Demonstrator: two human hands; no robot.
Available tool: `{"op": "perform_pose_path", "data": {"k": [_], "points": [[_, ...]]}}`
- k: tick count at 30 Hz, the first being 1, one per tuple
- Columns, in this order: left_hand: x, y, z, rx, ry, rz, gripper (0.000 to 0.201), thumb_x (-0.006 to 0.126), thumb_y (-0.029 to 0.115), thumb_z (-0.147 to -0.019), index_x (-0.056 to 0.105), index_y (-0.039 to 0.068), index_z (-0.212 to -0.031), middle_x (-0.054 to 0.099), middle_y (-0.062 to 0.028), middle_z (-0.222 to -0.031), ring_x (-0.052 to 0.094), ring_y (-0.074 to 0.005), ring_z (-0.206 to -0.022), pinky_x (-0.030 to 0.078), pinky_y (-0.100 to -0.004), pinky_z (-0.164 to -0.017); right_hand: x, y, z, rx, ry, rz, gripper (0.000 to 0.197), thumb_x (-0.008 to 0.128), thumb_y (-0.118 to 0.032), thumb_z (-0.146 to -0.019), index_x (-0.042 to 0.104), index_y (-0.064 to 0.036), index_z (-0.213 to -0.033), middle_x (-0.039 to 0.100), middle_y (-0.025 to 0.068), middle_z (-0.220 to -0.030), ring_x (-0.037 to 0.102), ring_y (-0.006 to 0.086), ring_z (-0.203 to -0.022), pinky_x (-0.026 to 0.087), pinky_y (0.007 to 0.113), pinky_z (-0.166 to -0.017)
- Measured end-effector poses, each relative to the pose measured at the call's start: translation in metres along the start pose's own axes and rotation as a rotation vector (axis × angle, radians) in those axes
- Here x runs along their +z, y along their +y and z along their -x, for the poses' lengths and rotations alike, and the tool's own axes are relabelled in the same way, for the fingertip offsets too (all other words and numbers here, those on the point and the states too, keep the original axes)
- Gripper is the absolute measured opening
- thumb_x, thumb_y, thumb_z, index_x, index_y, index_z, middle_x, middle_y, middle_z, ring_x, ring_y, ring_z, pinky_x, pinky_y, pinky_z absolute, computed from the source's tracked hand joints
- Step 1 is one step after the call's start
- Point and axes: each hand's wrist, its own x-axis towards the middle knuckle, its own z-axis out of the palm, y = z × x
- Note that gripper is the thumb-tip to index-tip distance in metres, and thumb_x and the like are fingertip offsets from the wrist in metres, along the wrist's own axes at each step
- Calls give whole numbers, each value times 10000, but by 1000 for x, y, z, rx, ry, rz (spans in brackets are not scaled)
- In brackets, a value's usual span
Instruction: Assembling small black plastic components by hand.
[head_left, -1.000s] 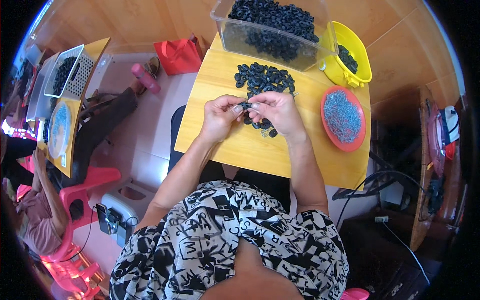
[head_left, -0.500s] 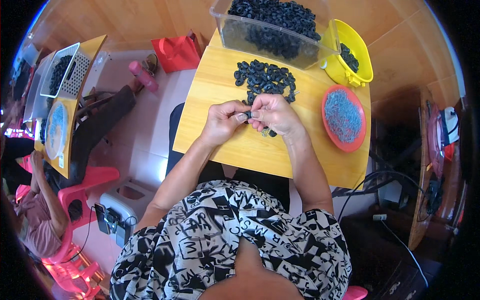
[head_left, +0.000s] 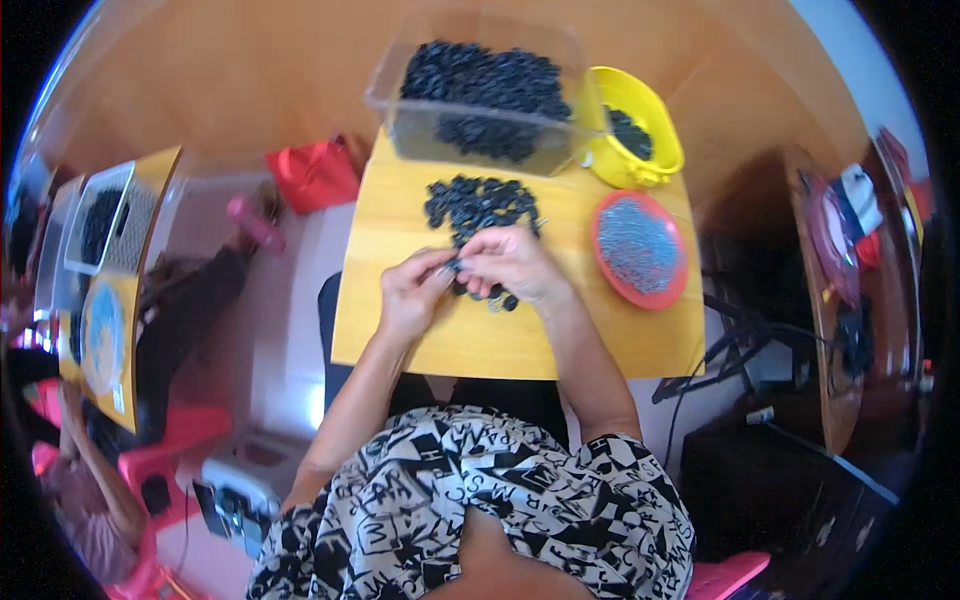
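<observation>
Over the yellow wooden table (head_left: 372, 230), my two hands meet with their fingertips together. My left hand (head_left: 412, 292) pinches a small dark part (head_left: 455, 266), mostly hidden by the fingers. My right hand (head_left: 515, 265) is closed at the same part, thumb and forefinger pressed to it. Just beyond the hands lies a loose pile of small black ring-like pieces (head_left: 480, 203). A few more black pieces and some tiny metal bits (head_left: 494, 305) lie beneath my right hand. To the right, a red plate (head_left: 648, 301) holds many thin silvery-blue pieces.
A clear plastic tub (head_left: 412, 142) full of black pieces stands at the table's far edge, beside a yellow basin (head_left: 668, 145) with more of them. A red bag (head_left: 312, 175) is on the floor at left. Further left, another person sits at a table with a white basket (head_left: 130, 225).
The view has shifted, so the table and its contents appear lower and further left. My hands remain pinched together around the small part.
</observation>
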Motion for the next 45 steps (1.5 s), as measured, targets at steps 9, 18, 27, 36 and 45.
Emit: {"op": "perform_pose_path", "data": {"k": [9,18,27,36,45], "points": [[-3,-8,1,22,276,90,346,652,81,-829,544,-82,-1115,577,-40,-870,536,-96,-786,447,-217,-726,-89,-102,51,-417,763,256,109,594,-64,-804,613,25,-864,632,91,-700,577,116,-551,477,229,-493],[-9,-21,-14,14,427,-6,264,577,-52,-810,564,-63,-1074,540,-49,-962,526,-101,-850,448,-215,-762,-142,-107,42,-193,1112,1241,287,621,-231,-794,655,-15,-980,651,189,-923,643,309,-848,497,376,-762],[-3,-23,-10,204,263,-284,305,608,-80,-748,586,-31,-1049,514,-79,-937,532,-133,-743,464,-241,-686,-128,-13,103,127,675,1502,228,646,-121,-734,633,-23,-938,625,220,-920,598,379,-866,476,430,-791],[2,-1,-8,376,-68,-973,170,686,28,-708,669,-17,-871,577,-137,-794,585,-271,-723,475,-333,-646,-137,7,99,-15,761,1467,154,633,-84,-741,622,-16,-878,621,206,-870,593,381,-827,479,445,-754],[6,-2,-20,276,-64,-1000,105,665,-6,-670,614,-16,-761,589,-158,-778,589,-326,-730,472,-389,-675,-142,13,96,-249,881,1300,127,618,-57,-748,651,-12,-862,625,196,-877,595,354,-825,472,409,-742]]}}
